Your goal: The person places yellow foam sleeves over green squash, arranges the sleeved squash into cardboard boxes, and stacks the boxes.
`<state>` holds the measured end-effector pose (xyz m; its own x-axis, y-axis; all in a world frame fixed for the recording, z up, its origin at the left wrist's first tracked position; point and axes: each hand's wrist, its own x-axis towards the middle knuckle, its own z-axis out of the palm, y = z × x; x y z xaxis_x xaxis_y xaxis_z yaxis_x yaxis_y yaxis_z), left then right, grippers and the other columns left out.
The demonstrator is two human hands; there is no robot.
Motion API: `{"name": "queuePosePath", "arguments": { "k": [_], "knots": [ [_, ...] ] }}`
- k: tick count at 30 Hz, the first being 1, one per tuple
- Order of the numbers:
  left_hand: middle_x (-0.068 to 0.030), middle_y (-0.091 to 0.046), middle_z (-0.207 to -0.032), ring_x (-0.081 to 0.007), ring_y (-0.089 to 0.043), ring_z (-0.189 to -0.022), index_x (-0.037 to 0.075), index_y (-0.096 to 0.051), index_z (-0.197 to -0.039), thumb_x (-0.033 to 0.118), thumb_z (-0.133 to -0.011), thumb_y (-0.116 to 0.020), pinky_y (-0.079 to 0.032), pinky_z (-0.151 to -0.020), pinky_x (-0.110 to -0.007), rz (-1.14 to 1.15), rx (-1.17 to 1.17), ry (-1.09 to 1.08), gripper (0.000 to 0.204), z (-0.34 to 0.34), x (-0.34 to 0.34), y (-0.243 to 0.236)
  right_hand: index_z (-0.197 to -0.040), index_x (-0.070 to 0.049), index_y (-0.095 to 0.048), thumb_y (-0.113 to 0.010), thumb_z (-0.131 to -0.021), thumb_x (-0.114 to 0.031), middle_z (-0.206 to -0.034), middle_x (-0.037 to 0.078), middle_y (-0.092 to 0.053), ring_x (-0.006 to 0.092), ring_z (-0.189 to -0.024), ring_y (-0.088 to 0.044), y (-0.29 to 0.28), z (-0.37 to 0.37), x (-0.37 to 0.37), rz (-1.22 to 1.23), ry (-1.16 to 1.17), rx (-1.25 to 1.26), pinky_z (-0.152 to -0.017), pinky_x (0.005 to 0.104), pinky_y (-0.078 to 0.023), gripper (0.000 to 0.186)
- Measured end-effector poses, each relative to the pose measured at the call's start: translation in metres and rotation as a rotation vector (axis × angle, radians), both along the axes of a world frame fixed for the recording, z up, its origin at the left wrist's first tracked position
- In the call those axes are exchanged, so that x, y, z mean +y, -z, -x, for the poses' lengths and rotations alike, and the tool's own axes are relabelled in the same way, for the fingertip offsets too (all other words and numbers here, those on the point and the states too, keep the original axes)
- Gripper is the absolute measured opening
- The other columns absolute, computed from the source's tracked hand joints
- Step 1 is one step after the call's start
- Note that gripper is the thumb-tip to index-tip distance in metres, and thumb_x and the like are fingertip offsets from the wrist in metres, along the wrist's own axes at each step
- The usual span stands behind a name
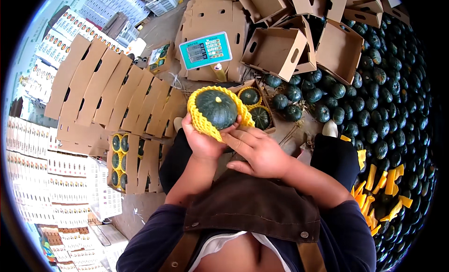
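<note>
A dark green pumpkin (216, 108) is held up in front of me, partly wrapped in a yellow foam net (198, 118). My left hand (203, 140) cups the pumpkin and net from below and the left side. At the lower right, my right hand (262, 153) has its fingers together against the net, close to the left fingertips. The right fingertips are partly hidden. Just beyond, an open carton (271, 103) holds pumpkins in yellow nets, one of them a netted pumpkin (249, 96).
Loose pumpkins (379, 94) cover the floor at the right, with yellow foam nets (374, 192) on them. Empty cartons (276, 45) pile up at the back. A row of cartons (105, 85) stands at the left. A scale's turquoise keypad panel (206, 50) is ahead.
</note>
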<state>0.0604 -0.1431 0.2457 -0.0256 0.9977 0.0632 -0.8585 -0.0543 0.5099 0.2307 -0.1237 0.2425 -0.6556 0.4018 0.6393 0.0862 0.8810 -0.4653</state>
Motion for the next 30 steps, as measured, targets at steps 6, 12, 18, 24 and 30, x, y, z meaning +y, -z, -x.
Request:
{"name": "queuePosePath", "arguments": {
  "k": [6,12,18,24,30],
  "knots": [
    [-0.0083,-0.043,-0.133,-0.026,-0.04,-0.123,0.009,-0.038,-0.131,0.054,-0.09,-0.028,-0.031,-0.103,-0.044,0.035,0.039,-0.086,0.062,-0.016,0.0,0.008,-0.127,-0.002,-0.037,-0.059,-0.085,-0.015,-0.123,0.014,-0.044,0.0237,-0.114,-0.043,0.019,0.016,0.013,1.057,0.006,0.671,-0.099,0.0345,-0.033,0.049],
    [-0.006,-0.043,-0.127,-0.02,-0.045,-0.117,0.011,-0.025,-0.134,0.011,-0.084,-0.06,-0.04,-0.098,-0.038,0.094,0.266,-0.12,0.061,-0.019,-0.005,0.043,-0.126,-0.001,-0.037,-0.053,-0.09,-0.011,-0.118,0.008,-0.049,0.0137,-0.107,-0.046,0.035,0.008,0.038,1.206,0.026,0.737,-0.092,0.0265,-0.039,0.041],
    [-0.0065,-0.038,-0.131,-0.0207,-0.038,-0.122,0.01,-0.019,-0.138,0.006,-0.07,-0.074,-0.033,-0.102,-0.035,-0.015,0.373,-0.049,0.088,-0.005,-0.002,0.041,-0.127,-0.003,-0.041,-0.044,-0.094,-0.022,-0.117,0.008,-0.052,0.0149,-0.107,-0.049,0.026,0.007,0.045,1.41,-0.16,0.82,-0.095,0.0294,-0.038,0.038],
    [-0.0083,-0.034,-0.133,-0.0198,-0.036,-0.123,0.009,-0.015,-0.14,0.005,-0.064,-0.078,-0.03,-0.103,-0.034,0.002,0.482,-0.02,0.099,-0.001,-0.002,0.057,-0.121,-0.002,-0.047,-0.044,-0.095,-0.021,-0.111,0.005,-0.055,0.0108,-0.102,-0.05,0.043,0.015,0.052,1.419,-0.051,0.628,-0.091,0.0256,-0.039,0.033],
    [-0.0144,-0.034,-0.132,-0.0233,-0.037,-0.121,0.006,-0.014,-0.14,0.01,-0.064,-0.077,-0.031,-0.101,-0.032,0.12,0.854,-0.027,0.098,0.03,-0.002,0.096,-0.134,-0.003,-0.033,-0.074,-0.065,-0.041,-0.136,0.024,-0.028,0.0421,-0.122,-0.032,0.047,0.025,0.053,0.252,0.159,-0.231,-0.101,0.0464,-0.03,0.088]
  ]
}}
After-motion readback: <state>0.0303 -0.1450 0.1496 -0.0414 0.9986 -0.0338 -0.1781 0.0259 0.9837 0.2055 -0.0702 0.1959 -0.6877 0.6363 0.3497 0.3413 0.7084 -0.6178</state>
